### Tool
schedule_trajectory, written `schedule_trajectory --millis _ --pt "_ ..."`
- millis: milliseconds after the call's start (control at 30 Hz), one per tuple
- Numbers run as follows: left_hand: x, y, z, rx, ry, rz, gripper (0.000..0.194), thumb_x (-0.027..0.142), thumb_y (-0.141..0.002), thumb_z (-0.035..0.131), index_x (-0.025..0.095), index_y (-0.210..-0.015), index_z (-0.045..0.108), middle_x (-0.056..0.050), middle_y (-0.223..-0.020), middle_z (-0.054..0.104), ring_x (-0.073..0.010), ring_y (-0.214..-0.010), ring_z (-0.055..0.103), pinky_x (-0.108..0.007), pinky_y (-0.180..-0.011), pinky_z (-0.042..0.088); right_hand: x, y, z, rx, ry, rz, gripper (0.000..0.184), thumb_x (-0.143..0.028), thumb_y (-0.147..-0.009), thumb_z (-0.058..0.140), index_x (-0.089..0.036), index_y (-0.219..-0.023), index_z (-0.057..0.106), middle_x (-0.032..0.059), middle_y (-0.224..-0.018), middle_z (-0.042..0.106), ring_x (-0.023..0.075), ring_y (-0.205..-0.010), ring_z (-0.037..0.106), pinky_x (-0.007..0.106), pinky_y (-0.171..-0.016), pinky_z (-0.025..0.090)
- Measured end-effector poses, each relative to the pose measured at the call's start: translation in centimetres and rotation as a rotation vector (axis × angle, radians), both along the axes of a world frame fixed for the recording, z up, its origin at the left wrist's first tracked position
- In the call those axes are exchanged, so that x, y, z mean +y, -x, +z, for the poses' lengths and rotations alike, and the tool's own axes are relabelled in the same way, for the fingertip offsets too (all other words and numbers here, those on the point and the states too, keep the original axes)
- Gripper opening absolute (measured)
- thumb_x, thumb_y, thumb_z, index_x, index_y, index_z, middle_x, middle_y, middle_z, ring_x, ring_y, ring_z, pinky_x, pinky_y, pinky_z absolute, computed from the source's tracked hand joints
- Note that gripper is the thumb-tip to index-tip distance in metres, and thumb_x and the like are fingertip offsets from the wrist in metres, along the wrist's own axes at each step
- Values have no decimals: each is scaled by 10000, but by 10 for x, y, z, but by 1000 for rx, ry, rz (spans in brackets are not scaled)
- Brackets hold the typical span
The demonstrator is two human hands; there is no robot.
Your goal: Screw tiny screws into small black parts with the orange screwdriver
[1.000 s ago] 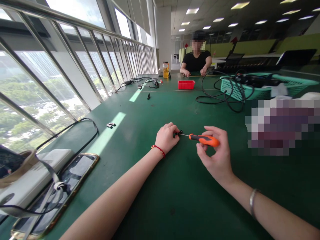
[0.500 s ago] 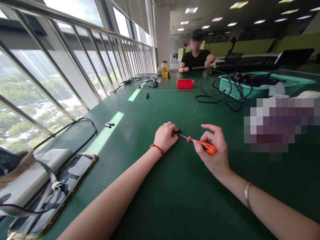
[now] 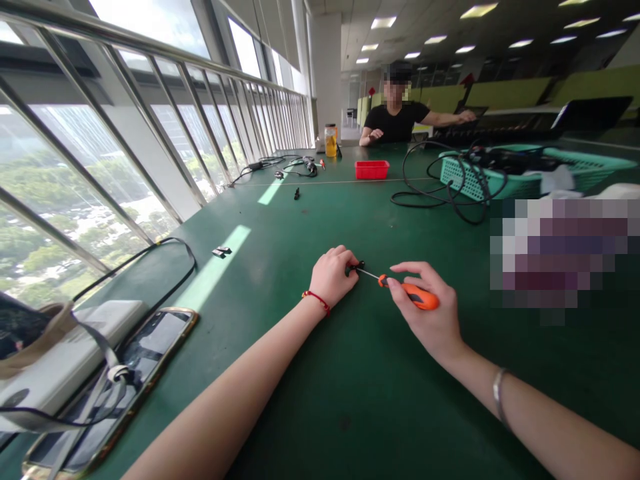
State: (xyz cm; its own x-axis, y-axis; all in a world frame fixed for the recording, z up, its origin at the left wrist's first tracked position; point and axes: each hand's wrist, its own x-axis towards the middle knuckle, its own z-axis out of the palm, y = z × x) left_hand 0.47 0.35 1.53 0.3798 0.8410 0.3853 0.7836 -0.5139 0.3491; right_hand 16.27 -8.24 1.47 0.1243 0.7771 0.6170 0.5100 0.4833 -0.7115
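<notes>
Near the middle of the green table, my left hand is closed on a small black part, mostly hidden by the fingers. My right hand grips an orange and black screwdriver by its handle, thumb along the near side. The screwdriver's thin shaft points left, and its tip reaches the black part; whether it sits in a screw is too small to tell.
A red bin and a teal basket with black cables lie farther off. Small black pieces are on the left, beyond a phone and a white box. A co-worker sits at the far end beside a jar.
My right index finger has come down and bent in toward the screwdriver handle. My left hand keeps its hold. The co-worker's one arm has stretched out to the right.
</notes>
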Motion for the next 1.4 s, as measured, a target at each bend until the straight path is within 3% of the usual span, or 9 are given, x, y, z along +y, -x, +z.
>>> schedule_trajectory --millis 167,367,500,567,733,933,1133,1300,1400 --pt "1 0 -1 7 -7 1 87 135 -706 549 189 -748 603 -26 -844 610 -177 -823 578 -293 -746 483 2 -1 0 29 -164 -35 519 -229 -702 668 -186 -1171 450 21 -862 538 157 -775 569 309 -730 487" --pt "1 1 -2 12 2 3 90 138 -711 549 192 -756 605 -24 -857 613 -176 -826 583 -292 -751 490 0 -1 1 -18 -12 -49 163 -297 -797 598 -209 -930 563 -47 -598 486 111 -516 479 259 -548 433" --pt "0 0 0 11 6 10 91 136 -709 548 193 -755 601 -24 -853 610 -174 -830 582 -289 -757 486 1 0 1 30 -152 -21 457 -226 -721 648 -202 -1140 466 12 -833 541 157 -765 567 313 -732 484" --pt "0 0 0 10 7 9 94 134 -710 545 193 -759 599 -23 -855 609 -173 -834 581 -288 -761 484 0 1 2 35 -100 -10 524 -254 -712 663 -201 -1177 430 -10 -783 522 147 -692 557 296 -658 485" --pt "1 1 -1 5 7 0 91 140 -714 543 192 -764 599 -25 -854 607 -173 -822 579 -290 -747 485 -3 3 3 4 70 13 193 -303 -799 599 -216 -961 542 -52 -610 471 103 -512 495 245 -520 436" --pt "1 1 -1 5 20 4 92 137 -712 548 195 -756 603 -25 -843 604 -174 -825 581 -293 -753 491 0 2 0 86 -102 -3 578 -226 -689 680 -219 -1199 409 18 -891 524 150 -758 558 279 -610 489" --pt "2 1 -2 -1 7 -9 88 137 -709 552 182 -759 608 -31 -844 602 -178 -815 579 -303 -752 496 -2 1 0 -15 4 52 205 -241 -791 597 -210 -982 531 -78 -563 407 84 -463 407 231 -464 375" --pt "3 1 -2 1 11 -1 84 140 -707 552 188 -751 604 -26 -834 599 -172 -809 576 -289 -740 488 2 -1 -1 71 -108 13 467 -215 -726 643 -213 -1149 445 0 -844 530 123 -678 532 269 -614 469" --pt "2 1 -1 -4 8 -3 89 136 -705 550 186 -755 603 -26 -835 601 -174 -812 577 -293 -744 486 1 -1 0 54 10 32 320 -272 -766 625 -215 -1053 494 -42 -674 485 119 -575 521 252 -535 443"
